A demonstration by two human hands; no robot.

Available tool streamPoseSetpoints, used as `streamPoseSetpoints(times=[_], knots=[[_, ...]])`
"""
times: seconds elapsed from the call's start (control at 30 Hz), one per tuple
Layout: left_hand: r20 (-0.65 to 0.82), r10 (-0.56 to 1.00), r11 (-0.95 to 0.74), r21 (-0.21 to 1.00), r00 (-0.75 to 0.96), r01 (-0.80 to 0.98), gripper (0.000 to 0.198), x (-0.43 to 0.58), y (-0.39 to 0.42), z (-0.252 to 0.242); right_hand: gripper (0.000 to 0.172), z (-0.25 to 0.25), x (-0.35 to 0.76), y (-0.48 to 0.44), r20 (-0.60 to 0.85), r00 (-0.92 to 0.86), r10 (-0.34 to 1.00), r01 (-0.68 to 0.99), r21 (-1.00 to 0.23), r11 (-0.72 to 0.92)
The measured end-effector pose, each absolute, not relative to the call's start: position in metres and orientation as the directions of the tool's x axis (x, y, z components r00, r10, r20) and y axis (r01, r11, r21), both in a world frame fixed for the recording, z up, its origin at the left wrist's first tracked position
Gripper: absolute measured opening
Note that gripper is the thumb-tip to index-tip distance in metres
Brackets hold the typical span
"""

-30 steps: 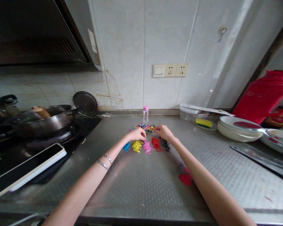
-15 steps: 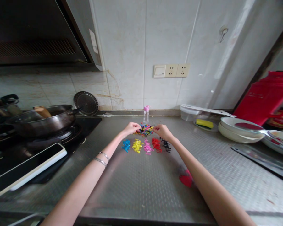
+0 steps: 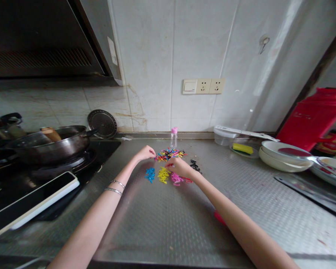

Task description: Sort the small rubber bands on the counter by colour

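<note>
A mixed heap of small, thin coloured pieces (image 3: 170, 153) lies on the metal counter; I cannot tell their exact kind. In front of it, sorted by colour, are a blue pile (image 3: 150, 174), a yellow pile (image 3: 163, 175), a pink pile (image 3: 176, 179), a red pile (image 3: 188, 180) and a black pile (image 3: 195, 165). My left hand (image 3: 146, 152) is closed in a pinch at the heap's left edge. My right hand (image 3: 180, 167) hovers over the yellow and pink piles, fingers pinched, partly covering the red pile. What either pinch holds is too small to name.
Behind the heap stands a clear bottle with a pink cap (image 3: 174, 137). Leftward are a phone (image 3: 33, 203) and a pan (image 3: 53, 144) on the stove. On the right sit a yellow sponge (image 3: 242, 148), bowls (image 3: 280, 160), a knife (image 3: 310, 194) and a red thermos (image 3: 310, 119). My right forearm partly hides a red object (image 3: 219, 218).
My right hand has moved left and nearer me, from the heap's right edge to above the sorted piles. My left hand has drawn back left from the heap.
</note>
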State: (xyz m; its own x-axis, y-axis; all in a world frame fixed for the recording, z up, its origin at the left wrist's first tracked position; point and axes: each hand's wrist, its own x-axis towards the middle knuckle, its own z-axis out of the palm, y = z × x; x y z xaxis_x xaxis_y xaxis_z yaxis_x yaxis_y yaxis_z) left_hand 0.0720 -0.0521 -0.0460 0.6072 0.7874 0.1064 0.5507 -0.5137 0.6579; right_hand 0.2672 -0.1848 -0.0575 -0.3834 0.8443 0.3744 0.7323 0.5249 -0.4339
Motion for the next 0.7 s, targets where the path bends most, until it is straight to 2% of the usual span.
streamPoseSetpoints(times=[0.1,0.27,0.47,0.7], knots=[[0.066,0.768,-0.548,0.582,0.637,0.6,0.016,0.066,-0.047,-0.047,0.025,-0.055,0.273,-0.183,0.398,-0.342,0.851,0.729,-0.459,0.508],[-0.015,0.721,-0.571,0.554,0.693,0.606,0.021,0.068,-0.052,-0.046,0.021,-0.053,0.301,-0.175,0.466,-0.268,0.843,0.733,-0.47,0.492],[0.018,0.715,-0.607,0.513,0.699,0.608,0.023,0.075,-0.055,-0.051,0.019,-0.061,0.336,-0.168,0.442,-0.076,0.894,0.774,-0.539,0.332],[0.029,0.712,-0.607,0.528,0.701,0.594,0.025,0.076,-0.051,-0.056,0.019,-0.063,0.355,-0.166,0.455,-0.019,0.89,0.795,-0.534,0.29]])
